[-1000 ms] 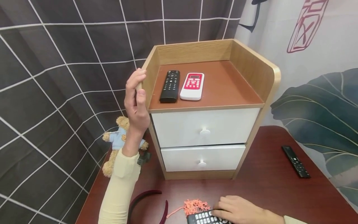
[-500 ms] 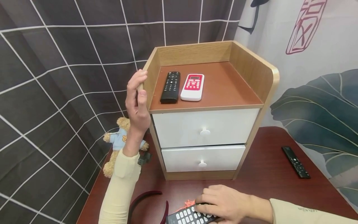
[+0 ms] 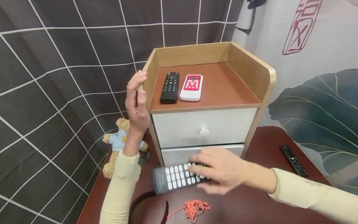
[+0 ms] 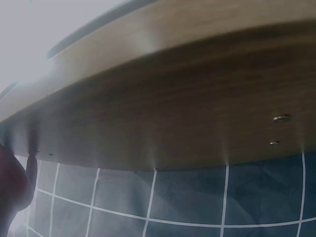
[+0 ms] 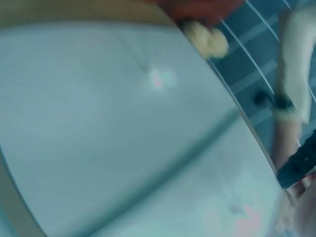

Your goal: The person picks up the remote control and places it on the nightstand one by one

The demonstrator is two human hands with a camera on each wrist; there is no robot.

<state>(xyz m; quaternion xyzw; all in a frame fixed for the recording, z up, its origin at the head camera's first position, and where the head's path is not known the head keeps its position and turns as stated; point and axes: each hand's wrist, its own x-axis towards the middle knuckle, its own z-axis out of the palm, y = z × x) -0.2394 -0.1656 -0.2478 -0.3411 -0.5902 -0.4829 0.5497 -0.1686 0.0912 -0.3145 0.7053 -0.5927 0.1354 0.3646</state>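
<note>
My left hand (image 3: 137, 104) holds the left side panel of a small wooden cabinet (image 3: 249, 63), fingertips at its top rim and thumb at its front edge. In the left wrist view, a finger touches the panel's outer face (image 4: 173, 108). My right hand (image 3: 223, 169) grips a dark remote control (image 3: 173, 179) with white buttons, raised in front of the lower drawer and slightly blurred. On the cabinet's brown top lie a black remote control (image 3: 169, 88) and a white remote control (image 3: 191, 88) with a red face, side by side.
Orange string (image 3: 194, 209) and a dark red headband (image 3: 142, 197) lie on the tabletop (image 3: 237, 205) in front. A teddy bear (image 3: 118, 140) in blue sits left of the cabinet. Another black remote control (image 3: 293, 160) lies at right. Two white drawers (image 3: 179, 127) face me.
My right hand has lifted the remote control with white buttons from beside the orange string, up towards the drawers, uncovering the string. My left hand has stayed on the side panel.
</note>
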